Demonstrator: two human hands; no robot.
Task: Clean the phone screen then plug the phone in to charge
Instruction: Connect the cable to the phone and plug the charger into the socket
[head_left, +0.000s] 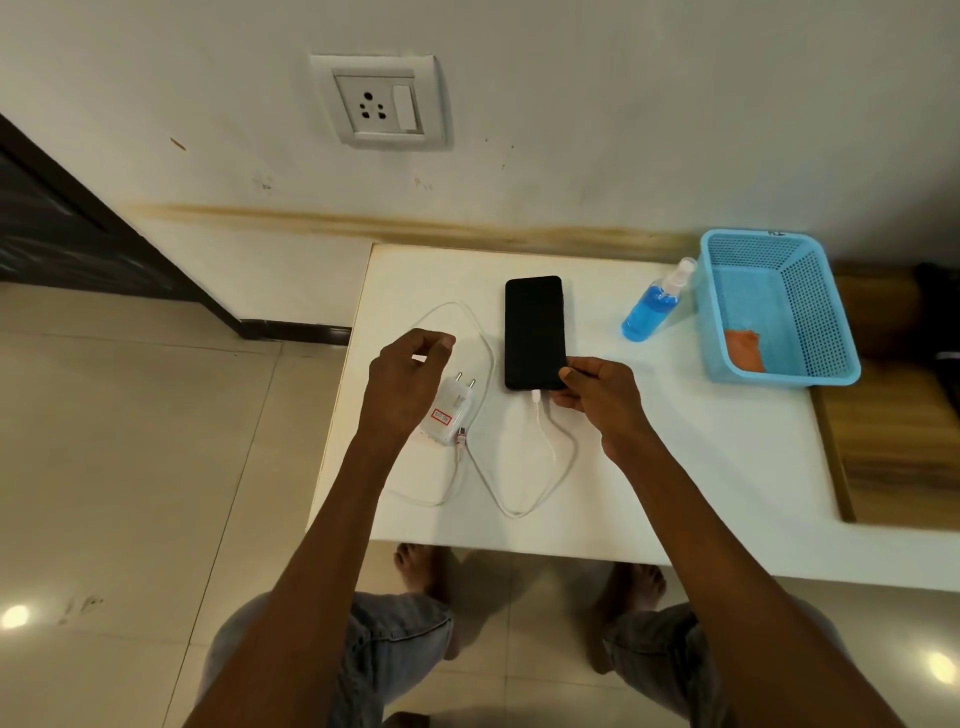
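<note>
A black phone (535, 332) lies screen up on the white table (675, 441). The white cable (545, 467) has its connector in the phone's bottom port and loops across the table to the white charger adapter (449, 415), which lies flat with its pins pointing away from me. My right hand (597, 395) pinches the phone's lower right corner, next to the connector. My left hand (410, 374) hovers over the adapter and the cable loop with fingers loosely curled and nothing clearly held. A wall socket (382, 104) is above the table.
A spray bottle (652, 306) of blue liquid lies beside a blue plastic basket (810, 306) at the table's right; an orange cloth (745, 351) is inside the basket. A wooden surface adjoins the table on the right. My knees and feet are below the front edge.
</note>
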